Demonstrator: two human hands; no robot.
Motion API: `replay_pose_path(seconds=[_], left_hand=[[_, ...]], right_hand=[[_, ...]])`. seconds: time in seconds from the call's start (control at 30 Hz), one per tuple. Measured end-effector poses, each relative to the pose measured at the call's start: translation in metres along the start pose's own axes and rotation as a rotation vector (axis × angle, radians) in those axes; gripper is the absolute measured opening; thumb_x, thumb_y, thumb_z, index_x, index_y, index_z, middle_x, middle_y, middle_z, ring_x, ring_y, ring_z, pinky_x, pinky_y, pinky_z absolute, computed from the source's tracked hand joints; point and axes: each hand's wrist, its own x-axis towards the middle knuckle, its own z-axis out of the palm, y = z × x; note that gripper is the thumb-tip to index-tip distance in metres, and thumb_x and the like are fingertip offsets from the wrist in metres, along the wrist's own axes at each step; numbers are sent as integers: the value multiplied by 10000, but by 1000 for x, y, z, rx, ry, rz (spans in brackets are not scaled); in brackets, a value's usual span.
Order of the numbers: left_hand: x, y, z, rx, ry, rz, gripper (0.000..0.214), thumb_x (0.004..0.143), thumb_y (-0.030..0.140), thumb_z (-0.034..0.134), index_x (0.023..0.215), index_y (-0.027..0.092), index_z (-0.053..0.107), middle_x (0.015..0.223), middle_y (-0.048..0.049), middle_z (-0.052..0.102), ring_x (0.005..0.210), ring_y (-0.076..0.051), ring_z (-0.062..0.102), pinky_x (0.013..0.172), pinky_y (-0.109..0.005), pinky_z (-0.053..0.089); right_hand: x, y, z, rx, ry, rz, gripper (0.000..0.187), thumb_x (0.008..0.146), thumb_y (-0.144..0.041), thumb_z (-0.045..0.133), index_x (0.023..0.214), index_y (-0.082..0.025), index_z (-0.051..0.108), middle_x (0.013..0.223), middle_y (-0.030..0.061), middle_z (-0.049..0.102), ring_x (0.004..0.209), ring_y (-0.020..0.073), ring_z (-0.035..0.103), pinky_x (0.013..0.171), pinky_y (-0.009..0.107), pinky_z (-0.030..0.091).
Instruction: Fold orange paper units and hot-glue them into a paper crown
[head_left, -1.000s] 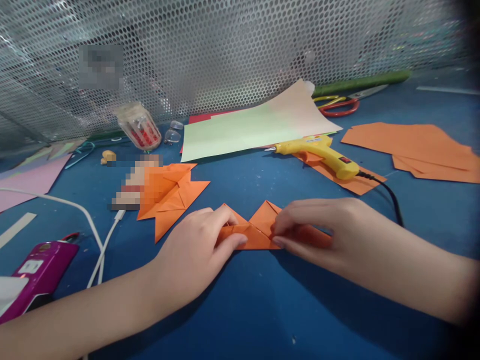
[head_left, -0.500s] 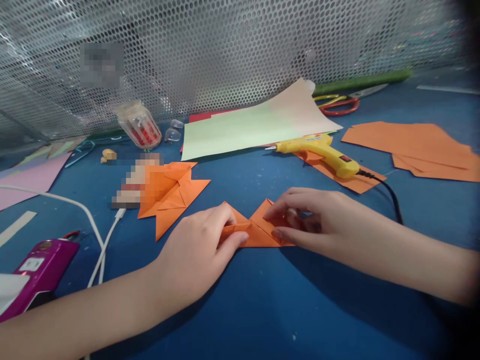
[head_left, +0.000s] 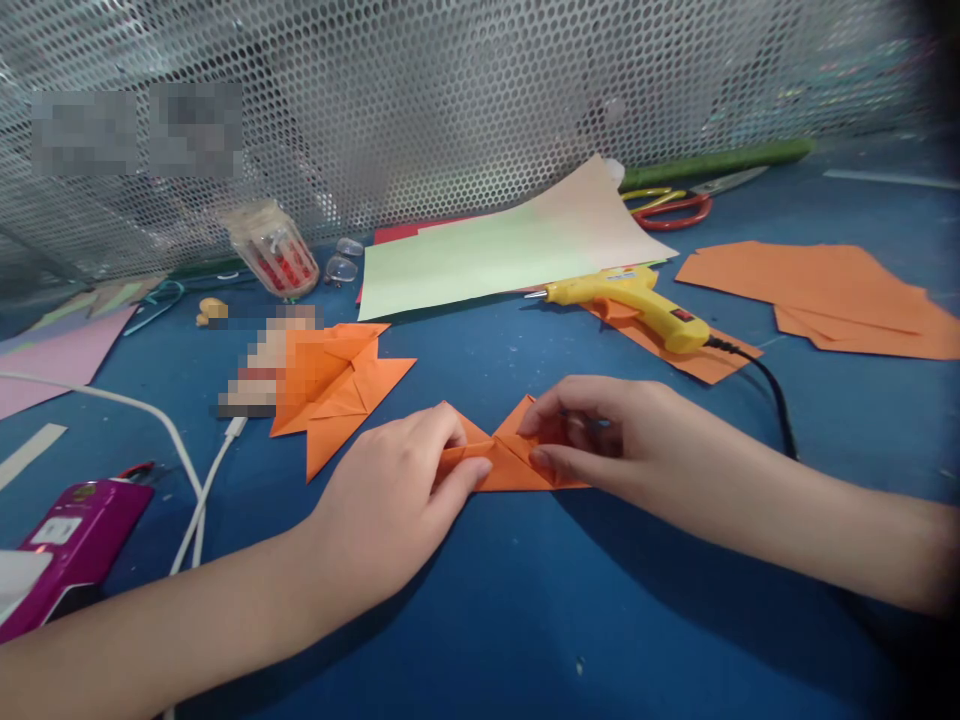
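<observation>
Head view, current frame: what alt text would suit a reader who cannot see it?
A left hand and right hand pinch a folded orange paper piece on a blue table. Behind lie a yellow glue gun, a pale green sheet and more folded orange pieces, before a perforated metal screen.

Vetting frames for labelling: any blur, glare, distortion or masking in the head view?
Head view: left hand, right hand and the folded orange paper they pinch are sharp. Head view: wide-angle bend in the mesh wall, glare on it. Head view: dark vignette at the right edge, pixelated patches on the wall and left of centre, soft arm shadows on the blue table.
</observation>
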Motion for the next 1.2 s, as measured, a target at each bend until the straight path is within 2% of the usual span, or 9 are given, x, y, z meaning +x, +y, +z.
replay_pose_path(seconds=[0.13,0.3,0.5,0.7,0.87,1.1,1.2], left_hand=[[0,-3,4,-6,25,8,320,994,280,531,726,265,358,612,78,430,517,-157,428,586,-300,380],[-2,-3,3,-20,18,-8,309,992,285,511,728,266,351,603,80,422,509,-158,421,596,-304,392],[-1,-3,2,-68,17,2,299,997,283,514,736,263,370,612,81,451,505,-152,422,579,-299,362],[0,-4,2,-86,19,-11,300,989,276,536,730,261,385,586,89,438,484,-145,405,559,-295,336],[-2,-2,0,-100,7,-33,291,986,285,551,731,256,415,589,89,469,495,-143,444,553,-296,326],[-2,-3,-2,-131,-2,-52,264,986,309,558,747,249,463,621,83,516,538,-147,501,545,-289,326],[-2,0,-4,-135,-22,-67,269,983,300,556,739,249,457,622,83,510,539,-145,491,555,-289,336]], right_hand=[[0,1,2,8,50,-63,241,841,-467,649,857,-238,723,690,7,651,558,133,519,498,257,470],[2,-5,-3,-50,-4,-71,187,823,-383,612,836,-238,730,745,26,710,578,139,576,524,259,500],[4,-3,-5,-69,11,-117,222,822,-407,604,844,-243,752,720,23,704,580,146,597,540,263,520],[6,-4,-9,-92,14,-130,221,826,-409,606,813,-240,747,672,26,685,554,148,581,496,262,475],[7,-4,-9,-83,11,-124,265,835,-444,596,827,-235,758,691,31,696,548,146,588,490,266,475],[8,0,-13,-119,8,-200,227,851,-332,563,818,-241,768,772,45,727,602,150,625,541,273,483],[10,3,-13,-127,13,-214,239,883,-347,563,831,-249,774,800,47,722,613,148,626,552,275,473]])
